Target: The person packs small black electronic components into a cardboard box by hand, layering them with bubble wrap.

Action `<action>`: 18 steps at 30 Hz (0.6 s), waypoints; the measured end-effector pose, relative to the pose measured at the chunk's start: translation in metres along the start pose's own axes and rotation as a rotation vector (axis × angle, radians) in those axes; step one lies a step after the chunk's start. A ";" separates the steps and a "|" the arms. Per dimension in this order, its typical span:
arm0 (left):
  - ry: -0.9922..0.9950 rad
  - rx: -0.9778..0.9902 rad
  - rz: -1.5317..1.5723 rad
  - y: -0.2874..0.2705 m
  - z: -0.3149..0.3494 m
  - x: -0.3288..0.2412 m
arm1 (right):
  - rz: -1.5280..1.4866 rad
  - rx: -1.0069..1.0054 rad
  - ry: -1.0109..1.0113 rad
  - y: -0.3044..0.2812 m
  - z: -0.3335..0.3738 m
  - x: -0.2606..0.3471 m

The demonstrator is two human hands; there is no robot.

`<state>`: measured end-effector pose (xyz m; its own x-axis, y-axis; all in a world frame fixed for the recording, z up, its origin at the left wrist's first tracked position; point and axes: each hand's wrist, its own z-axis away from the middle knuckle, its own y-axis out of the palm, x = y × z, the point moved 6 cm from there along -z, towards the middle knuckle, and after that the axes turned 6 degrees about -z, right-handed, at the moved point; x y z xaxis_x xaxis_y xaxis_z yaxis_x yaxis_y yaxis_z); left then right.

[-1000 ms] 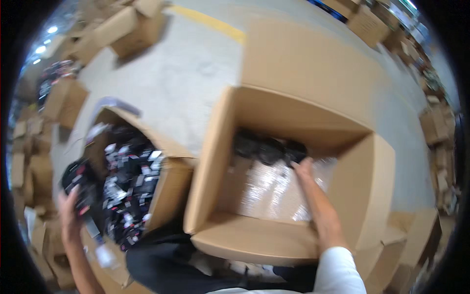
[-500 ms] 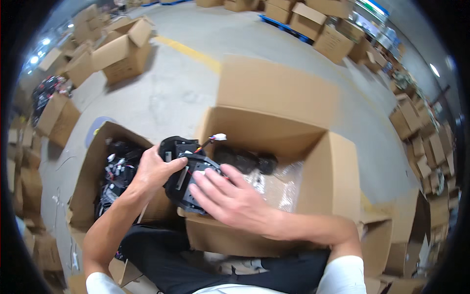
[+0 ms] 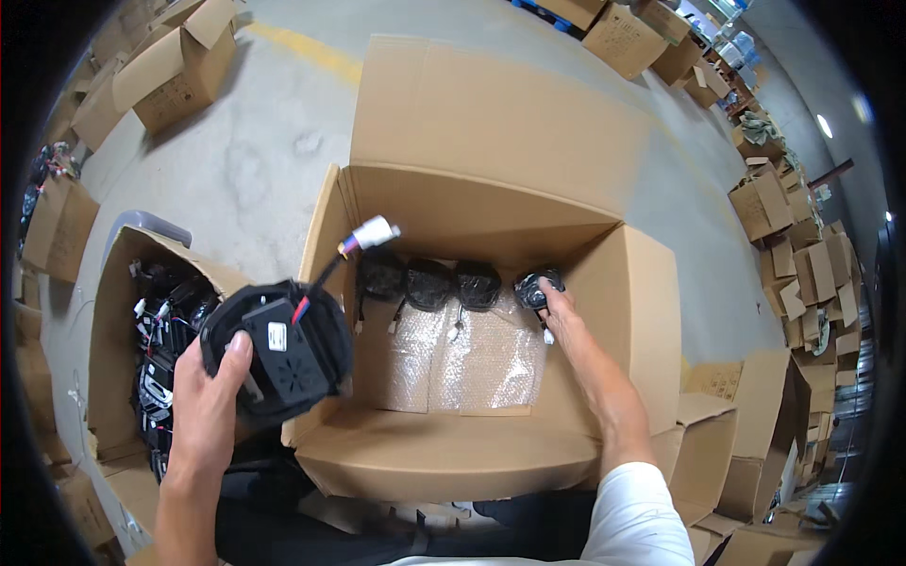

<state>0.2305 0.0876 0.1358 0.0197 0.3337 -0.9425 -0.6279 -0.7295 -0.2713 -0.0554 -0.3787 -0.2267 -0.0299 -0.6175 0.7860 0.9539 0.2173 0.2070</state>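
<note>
My left hand (image 3: 203, 401) grips a rounded black plastic module (image 3: 283, 373) with a slotted grille, its thumb pressed on the face. Coloured wires rise from the module to a white connector (image 3: 373, 232). Inside the large open carton (image 3: 453, 459), my right hand (image 3: 564, 319) reaches to the far right and holds a smaller-looking black module (image 3: 532, 289), whose white plug hangs below. Left of it, three dark modules (image 3: 429, 285) stand in a row along the far wall, leads pointing toward me. Bubble wrap (image 3: 472, 368) covers the carton's bottom in front of them.
To my left, an open carton (image 3: 111, 368) holds a heap of black modules with wires. The big carton's flaps (image 3: 491, 113) are folded outward. More cartons (image 3: 179, 80) stand at the far left, and stacked ones (image 3: 802, 274) line the right side.
My right hand has left the modules held before me and moved right into the carton with one. My left hand has shifted left and lower with the other. The view has shifted.
</note>
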 end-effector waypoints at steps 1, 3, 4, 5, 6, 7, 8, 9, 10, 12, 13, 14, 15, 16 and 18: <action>-0.028 -0.009 -0.010 0.002 0.001 0.002 | -0.143 -0.056 -0.018 -0.009 -0.016 -0.015; -0.028 0.007 -0.023 0.013 -0.003 -0.003 | -0.326 -0.130 -0.074 -0.054 -0.053 -0.027; -0.042 -0.015 -0.094 0.010 -0.002 -0.004 | -0.324 -0.125 -0.028 -0.036 -0.054 -0.056; -0.074 -0.033 -0.129 0.005 0.000 -0.004 | -0.199 -0.313 0.039 -0.014 -0.043 -0.088; -0.088 -0.041 -0.145 0.005 -0.001 -0.002 | -0.064 -0.504 0.076 -0.008 -0.034 -0.100; -0.052 -0.031 -0.156 0.009 -0.006 -0.002 | -0.018 -0.520 0.148 -0.023 -0.037 -0.101; -0.028 -0.033 -0.185 0.010 -0.006 -0.002 | -0.016 -0.512 0.161 -0.025 -0.036 -0.096; -0.073 -0.030 -0.127 0.010 -0.009 0.003 | 0.531 -0.550 0.018 -0.031 -0.034 -0.068; -0.076 -0.038 -0.098 0.011 -0.009 0.001 | 1.075 -0.543 -0.130 -0.016 -0.024 -0.051; -0.100 -0.059 -0.087 0.007 -0.012 0.015 | 1.337 -0.541 -0.220 0.035 0.010 -0.025; -0.113 -0.014 -0.013 0.015 -0.017 0.019 | 1.279 -0.361 -0.530 0.055 0.024 -0.001; -0.126 0.028 0.059 0.024 -0.022 0.021 | 1.194 -0.169 -0.828 0.075 0.045 0.021; -0.155 0.035 0.126 0.026 -0.025 0.029 | 1.057 0.059 -0.953 0.116 0.083 0.035; -0.177 0.035 0.053 0.021 -0.026 0.038 | 0.909 0.280 -1.064 0.165 0.136 0.050; -0.192 0.043 0.122 0.022 -0.024 0.042 | 0.764 0.730 -1.444 0.235 0.250 0.067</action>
<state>0.2362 0.0716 0.0858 -0.2041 0.3554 -0.9122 -0.6492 -0.7465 -0.1456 0.0921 -0.1796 0.0202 -0.2825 0.7681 0.5746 0.5795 0.6140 -0.5359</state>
